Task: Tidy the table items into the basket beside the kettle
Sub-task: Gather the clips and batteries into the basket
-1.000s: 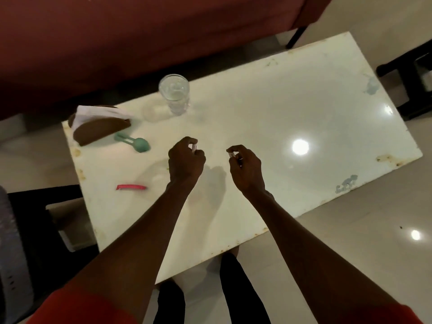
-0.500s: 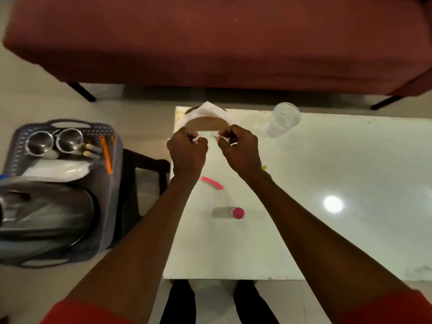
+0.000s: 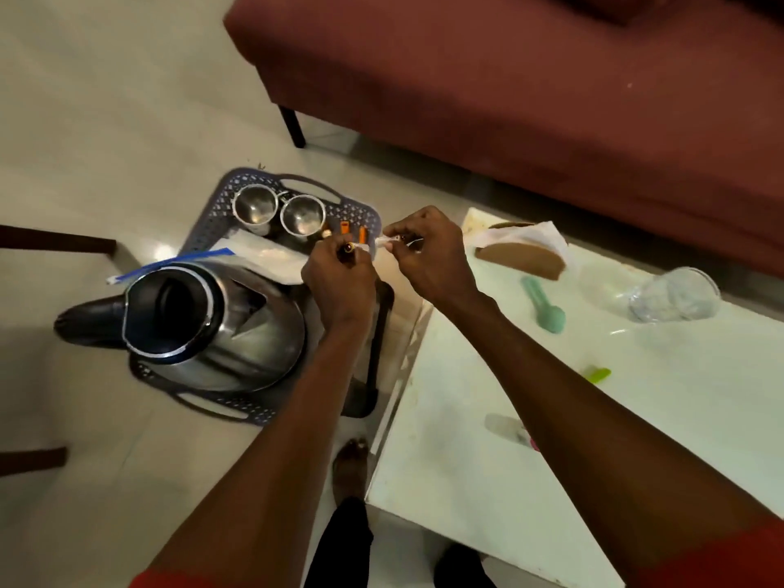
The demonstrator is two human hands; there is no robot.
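**Small items over the basket edge: a drop could miss**

Head view: both hands are raised above the near corner of the grey basket, which sits on the floor with the steel kettle in its near end. The left hand is curled, its fingers pinching a small dark piece with an orange-ringed tip. The right hand is also curled, pinching a thin white item that bridges the short gap between the two hands. What these small things are is too fine to tell.

Inside the basket lie two steel cups, orange pens and a white packet, so free room looks tight. The hands hover over the gap between the basket rim and the edge of the white surface; if either pinch opens there, the piece would likely fall to the floor beside the black stool.

Still on the surface are a brown napkin holder, a teal scoop, a glass tumbler lying on its side, a green clip and a small bottle half hidden by the right forearm. The glass looks free to roll, and a sweep of that forearm could knock the bottle off.
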